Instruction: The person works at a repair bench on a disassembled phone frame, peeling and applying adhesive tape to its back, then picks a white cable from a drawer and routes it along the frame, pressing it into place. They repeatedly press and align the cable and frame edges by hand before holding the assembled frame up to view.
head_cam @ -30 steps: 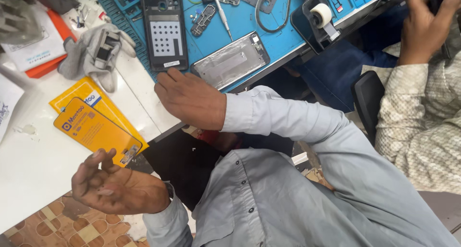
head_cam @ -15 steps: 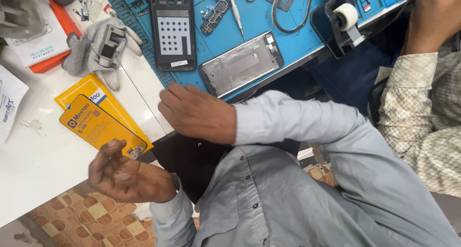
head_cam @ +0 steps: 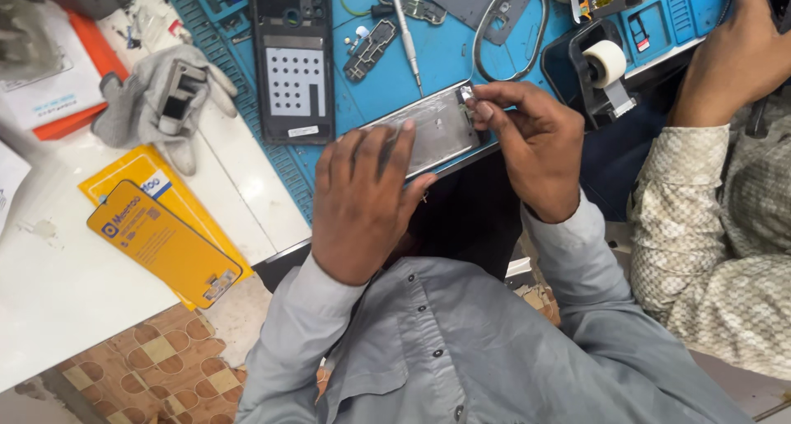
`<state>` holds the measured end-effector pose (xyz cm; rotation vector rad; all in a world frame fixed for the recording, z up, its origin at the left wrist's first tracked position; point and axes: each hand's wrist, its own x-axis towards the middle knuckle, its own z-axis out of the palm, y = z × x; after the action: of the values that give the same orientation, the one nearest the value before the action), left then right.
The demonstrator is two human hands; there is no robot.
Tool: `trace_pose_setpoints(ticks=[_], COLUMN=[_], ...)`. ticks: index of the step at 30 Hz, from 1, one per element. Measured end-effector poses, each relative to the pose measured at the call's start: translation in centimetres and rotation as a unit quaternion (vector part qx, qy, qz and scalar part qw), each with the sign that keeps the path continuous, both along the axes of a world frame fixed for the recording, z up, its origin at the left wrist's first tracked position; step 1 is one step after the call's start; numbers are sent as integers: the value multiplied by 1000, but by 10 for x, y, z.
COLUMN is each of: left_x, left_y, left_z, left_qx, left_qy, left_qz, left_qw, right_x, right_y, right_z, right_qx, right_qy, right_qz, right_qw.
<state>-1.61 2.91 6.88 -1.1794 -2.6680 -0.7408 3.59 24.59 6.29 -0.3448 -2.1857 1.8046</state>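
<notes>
On the far left of the white bench [head_cam: 74, 300] lies a white box on an orange one [head_cam: 49, 94], and beside it a grey glove [head_cam: 156, 103] that wraps a small dark part, put aside from the work. Two yellow flat packets [head_cam: 165, 234] lie near the bench edge, within reach. On the blue work mat [head_cam: 449, 53] a black phone back cover [head_cam: 294, 61] lies flat with its inside up, so the parts stay visible.

The left hand [head_cam: 362, 206] lies flat on the silver phone frame [head_cam: 428, 131], its fingers stretched and pressing down, probably to keep it from sliding. The frame rests at the near edge of the mat. The right hand [head_cam: 535, 148] pinches a small pale piece at the upper corner of the frame between thumb and forefinger; what the piece is, I cannot tell.

A screwdriver [head_cam: 405, 32] and a tape dispenser [head_cam: 606, 70] stand behind. At the right, another person's hand [head_cam: 733, 61] is raised.
</notes>
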Motion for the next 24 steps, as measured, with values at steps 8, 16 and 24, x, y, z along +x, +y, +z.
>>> trace_pose_setpoints(ticks=[8, 16, 24], left_x=[-19, -22, -25], left_y=[28, 22, 18], left_z=[-14, -24, -26], left_qx=[-89, -57, -20], left_qy=[28, 12, -17], left_qz=[-7, -13, -15], left_qw=[996, 998, 1000], right_x=[-5, -20, -24], right_y=[1, -17, -21], right_z=[-1, -8, -12], right_qx=[301, 362, 364], right_qy=[-10, 38, 43], right_qz=[-39, 10, 39], right_qw=[953, 931, 930])
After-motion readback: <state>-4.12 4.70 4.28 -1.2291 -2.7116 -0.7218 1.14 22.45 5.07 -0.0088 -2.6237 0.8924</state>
